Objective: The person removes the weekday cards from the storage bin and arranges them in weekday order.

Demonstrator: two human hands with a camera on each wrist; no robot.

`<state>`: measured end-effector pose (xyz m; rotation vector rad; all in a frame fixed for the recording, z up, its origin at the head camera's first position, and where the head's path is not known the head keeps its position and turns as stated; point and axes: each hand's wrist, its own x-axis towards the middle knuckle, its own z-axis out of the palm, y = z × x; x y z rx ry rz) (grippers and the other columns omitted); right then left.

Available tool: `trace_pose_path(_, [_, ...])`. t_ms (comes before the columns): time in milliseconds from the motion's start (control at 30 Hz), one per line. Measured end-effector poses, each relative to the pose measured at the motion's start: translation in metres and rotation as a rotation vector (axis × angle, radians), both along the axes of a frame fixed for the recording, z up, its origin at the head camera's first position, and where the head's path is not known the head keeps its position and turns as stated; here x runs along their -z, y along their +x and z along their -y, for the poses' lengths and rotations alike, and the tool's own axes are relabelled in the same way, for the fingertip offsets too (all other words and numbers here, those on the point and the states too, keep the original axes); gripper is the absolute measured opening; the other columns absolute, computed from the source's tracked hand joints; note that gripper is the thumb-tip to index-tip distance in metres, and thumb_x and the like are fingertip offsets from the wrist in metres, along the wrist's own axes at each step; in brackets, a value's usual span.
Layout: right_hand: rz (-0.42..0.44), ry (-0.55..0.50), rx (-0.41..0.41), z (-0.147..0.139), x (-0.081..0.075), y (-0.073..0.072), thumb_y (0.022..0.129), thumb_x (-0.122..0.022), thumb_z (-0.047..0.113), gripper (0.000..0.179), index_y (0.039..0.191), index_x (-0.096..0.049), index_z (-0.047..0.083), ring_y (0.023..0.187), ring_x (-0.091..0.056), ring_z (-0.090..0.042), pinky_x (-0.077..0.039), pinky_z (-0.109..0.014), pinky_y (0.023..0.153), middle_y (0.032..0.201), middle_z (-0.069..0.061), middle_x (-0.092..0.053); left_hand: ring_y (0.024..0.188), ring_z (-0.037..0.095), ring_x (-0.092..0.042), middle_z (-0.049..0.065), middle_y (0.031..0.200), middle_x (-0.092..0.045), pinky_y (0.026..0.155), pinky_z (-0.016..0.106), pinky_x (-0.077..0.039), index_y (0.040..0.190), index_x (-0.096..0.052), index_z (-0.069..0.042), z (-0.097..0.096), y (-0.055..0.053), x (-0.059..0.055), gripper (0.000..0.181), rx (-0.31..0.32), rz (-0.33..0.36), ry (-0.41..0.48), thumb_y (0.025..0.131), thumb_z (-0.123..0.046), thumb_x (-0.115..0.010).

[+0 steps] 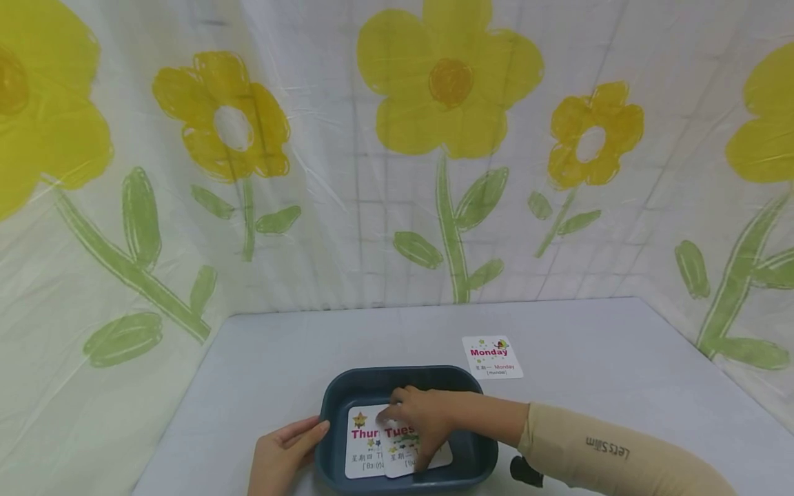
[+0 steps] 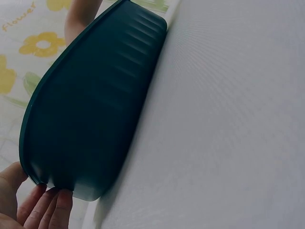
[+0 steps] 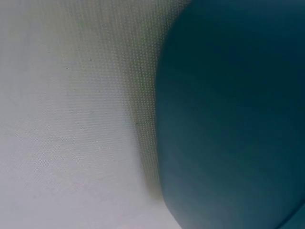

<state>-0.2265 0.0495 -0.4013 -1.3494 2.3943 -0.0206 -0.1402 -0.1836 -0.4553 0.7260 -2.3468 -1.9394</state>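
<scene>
1. Yellow flowers on a white curtain (image 1: 322,227) back your workspace, and a pale tabletop (image 1: 589,372) carries everything you handle.
2. Your dark blue-green plastic basin (image 1: 347,379) sits on that tabletop, near you, probably so both hands reach it easily.
3. Your left hand (image 1: 282,451) pinches the basin's left end, thumb at the rim and fingers against the outer wall, likely to keep it from sliding.
4. Your right hand (image 1: 428,413), its fingers half-curled, arches over the Tuesday card (image 1: 397,455) inside the basin and touches it; whether it has a firm hold, you cannot tell from these views.
5. That card overlaps a card reading "Thur" (image 1: 362,448), which lies face up; the shared floor space probably forces the overlap.
6. Your Monday card (image 1: 493,358) lies face up beyond the basin's far right corner, its lettering turned towards you, presumably for easy reading.
</scene>
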Motion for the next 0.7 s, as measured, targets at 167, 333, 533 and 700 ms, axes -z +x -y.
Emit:
trace_pose_path(167, [-0.010,0.002,-0.006,-0.0006,0.0004,0.0014,0.061,-0.083,0.046,0.084,0.134,-0.042,0.035,0.104,-0.044,-0.010,-0.050,-0.026,0.081,0.129,0.005,-0.043,0.093,0.028,-0.066,0.019,0.101,-0.068,0.074,0.036,-0.056,0.111,-0.062,0.006,-0.0002,-0.0001,0.0000,0.064,0.000,0.003,-0.004,0.073,-0.043,-0.075])
trace_pose_path(333, [-0.012,-0.003,0.000,-0.0006,0.0001,0.0015,0.061,-0.084,0.042,0.083,0.133,-0.043,0.034,0.104,-0.043,-0.010,-0.051,-0.027,0.080,0.128,0.005,-0.043,0.093,0.028,-0.066,0.019,0.101,-0.068,0.073,0.036,-0.056,0.111,-0.062,0.006,-0.0005,0.0002,-0.0007,0.064,-0.003,0.003,-0.003,0.073,-0.044,-0.075])
trace_pose_path(533, [0.002,-0.004,-0.001,-0.0015,-0.0001,0.0008,0.064,-0.083,0.041,0.081,0.134,-0.043,0.034,0.105,-0.041,-0.010,-0.050,-0.026,0.082,0.129,0.004,-0.042,0.093,0.027,-0.066,0.020,0.102,-0.067,0.073,0.035,-0.056,0.111,-0.062,0.006,-0.0005,0.0004,-0.0009,0.064,0.002,-0.004,-0.003,0.073,-0.043,-0.075])
trace_pose_path(700, [0.011,-0.024,-0.020,-0.0025,-0.0011,0.0005,0.065,-0.082,0.040,0.081,0.135,-0.042,0.031,0.108,-0.040,-0.012,-0.048,-0.024,0.084,0.129,0.003,-0.040,0.093,0.027,-0.067,0.020,0.103,-0.067,0.073,0.035,-0.057,0.111,-0.063,0.006,-0.0005,0.0005,-0.0011,0.064,0.000,-0.008,-0.001,0.072,-0.043,-0.075])
